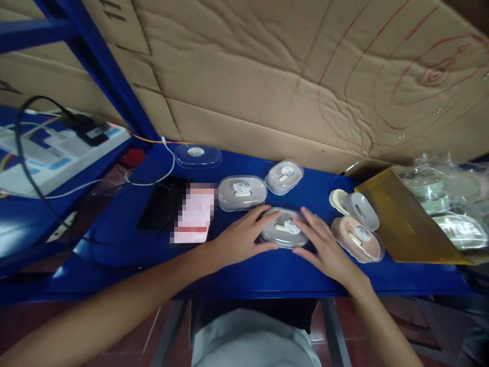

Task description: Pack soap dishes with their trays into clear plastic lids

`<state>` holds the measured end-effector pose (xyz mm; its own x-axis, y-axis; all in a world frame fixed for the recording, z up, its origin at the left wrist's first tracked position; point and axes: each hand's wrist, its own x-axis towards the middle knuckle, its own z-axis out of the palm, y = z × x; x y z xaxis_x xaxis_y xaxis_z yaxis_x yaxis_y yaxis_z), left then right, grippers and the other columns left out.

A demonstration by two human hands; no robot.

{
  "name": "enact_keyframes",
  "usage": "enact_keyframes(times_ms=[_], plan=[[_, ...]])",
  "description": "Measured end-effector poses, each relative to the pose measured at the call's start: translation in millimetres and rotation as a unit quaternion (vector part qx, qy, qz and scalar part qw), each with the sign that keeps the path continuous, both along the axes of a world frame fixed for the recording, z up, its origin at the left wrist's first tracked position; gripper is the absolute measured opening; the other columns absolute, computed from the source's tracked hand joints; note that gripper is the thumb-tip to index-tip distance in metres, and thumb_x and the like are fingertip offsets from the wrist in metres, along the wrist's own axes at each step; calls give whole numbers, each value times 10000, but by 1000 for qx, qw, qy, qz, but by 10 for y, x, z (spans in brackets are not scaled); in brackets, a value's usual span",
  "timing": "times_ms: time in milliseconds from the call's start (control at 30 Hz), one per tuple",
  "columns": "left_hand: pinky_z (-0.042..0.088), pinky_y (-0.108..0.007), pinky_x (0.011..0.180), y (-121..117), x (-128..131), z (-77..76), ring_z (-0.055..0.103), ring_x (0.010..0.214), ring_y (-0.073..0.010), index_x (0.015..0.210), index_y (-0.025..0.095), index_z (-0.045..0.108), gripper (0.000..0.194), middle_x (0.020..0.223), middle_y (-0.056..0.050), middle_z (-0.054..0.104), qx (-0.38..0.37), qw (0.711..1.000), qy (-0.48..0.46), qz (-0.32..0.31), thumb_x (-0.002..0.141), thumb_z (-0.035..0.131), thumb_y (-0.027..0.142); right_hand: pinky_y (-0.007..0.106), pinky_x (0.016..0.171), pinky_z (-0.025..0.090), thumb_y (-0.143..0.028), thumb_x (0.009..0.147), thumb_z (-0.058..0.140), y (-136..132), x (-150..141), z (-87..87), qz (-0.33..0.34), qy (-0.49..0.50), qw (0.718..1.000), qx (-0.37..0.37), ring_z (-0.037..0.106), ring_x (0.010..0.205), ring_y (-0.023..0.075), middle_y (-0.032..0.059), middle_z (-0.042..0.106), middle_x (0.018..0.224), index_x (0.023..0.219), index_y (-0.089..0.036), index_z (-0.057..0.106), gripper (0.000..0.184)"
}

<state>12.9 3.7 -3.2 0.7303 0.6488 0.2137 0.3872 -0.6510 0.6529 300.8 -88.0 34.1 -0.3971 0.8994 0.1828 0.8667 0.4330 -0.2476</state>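
Observation:
A grey oval soap box point(280, 228) with a clear lid and a round paper sticker lies flat on the blue table. My left hand point(254, 232) grips its left side, thumb at the front edge and fingers along the back and top. From the right, my right hand point(321, 242) holds the same box, thumb low at the front and fingertips on the lid near the sticker. Behind it sit two similar lidded grey soap boxes, one at left point(242, 194) and one farther back point(284, 178). Beside my right hand is a peach soap box point(357, 239) under a clear lid.
A grey tray point(362, 210) leans by a cream piece point(339, 201). A loose clear lid point(198, 156) lies at the back. Left are a lit phone point(194, 214) and a cabled power strip point(64, 153). A carton point(408, 224) of wrapped boxes stands right; cardboard point(244, 76) walls the back.

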Motion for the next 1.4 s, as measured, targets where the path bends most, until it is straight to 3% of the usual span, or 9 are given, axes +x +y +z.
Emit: enact_keyframes(times_ms=[100,200,300,667,833,967,1033,1167,1400], plan=[[436,-598,1248,-42,33,48,424,1570,-412,1583,220,510,665,1703,-217,391,122,992,5,41,1005,738,459,722,1297,263,-448,1037,680,-160,185,33,-82,-54,989,106,264,1658,428,137,226,1816,1731,-359,260,816],[449,-599,1194,-61,70,88,527,1475,-391,1421,253,664,364,1594,-181,538,241,969,31,47,1060,617,258,664,1217,363,-410,1037,676,-442,465,15,-223,-63,952,201,483,1523,439,171,483,1669,1619,-316,475,623],[470,-569,1129,-42,126,126,630,1332,-359,1324,296,734,342,1445,-138,663,266,960,75,44,1049,572,173,562,1101,438,-362,1066,613,-719,625,-96,-296,-73,930,204,652,1316,380,148,696,1418,1465,-274,604,409],[478,-505,994,415,1030,330,619,1210,-374,1411,199,676,366,1325,-198,670,279,947,147,63,1091,523,290,516,1094,415,-220,1059,577,-782,92,-187,-210,-37,966,148,642,1343,328,110,700,1456,1521,-300,543,471],[439,-508,1088,510,1362,345,574,1328,-370,1583,203,531,506,1521,-197,579,275,952,123,58,1114,514,392,577,1219,387,-269,1088,536,-637,-67,-228,-131,-15,987,92,530,1511,326,114,578,1624,1677,-325,351,620],[393,-527,1151,517,944,467,551,1403,-359,1632,219,467,506,1604,-185,531,283,946,137,72,1132,397,261,601,1250,402,-308,1112,497,-503,488,-165,-134,18,985,111,418,1601,332,111,435,1731,1675,-343,339,585],[375,-542,1170,630,540,563,514,1451,-364,1606,215,497,505,1613,-182,520,280,939,155,126,1121,357,215,607,1212,444,-337,1117,490,-355,930,-147,-210,4,966,152,482,1553,362,149,499,1678,1639,-320,404,529],[385,-548,1183,1045,-318,728,531,1419,-364,1542,170,546,478,1529,-184,573,247,919,207,227,1095,388,233,657,1136,483,-471,1089,557,110,1556,-195,-225,-19,965,131,574,1443,448,216,578,1587,1586,-276,499,537],[421,-481,1183,1586,-1005,558,538,1437,-362,1539,159,533,577,1587,-161,554,173,903,313,240,1000,594,353,521,1048,572,-515,1086,549,515,1510,-302,-177,-39,975,129,692,1288,395,225,694,1426,1547,-207,546,555]])
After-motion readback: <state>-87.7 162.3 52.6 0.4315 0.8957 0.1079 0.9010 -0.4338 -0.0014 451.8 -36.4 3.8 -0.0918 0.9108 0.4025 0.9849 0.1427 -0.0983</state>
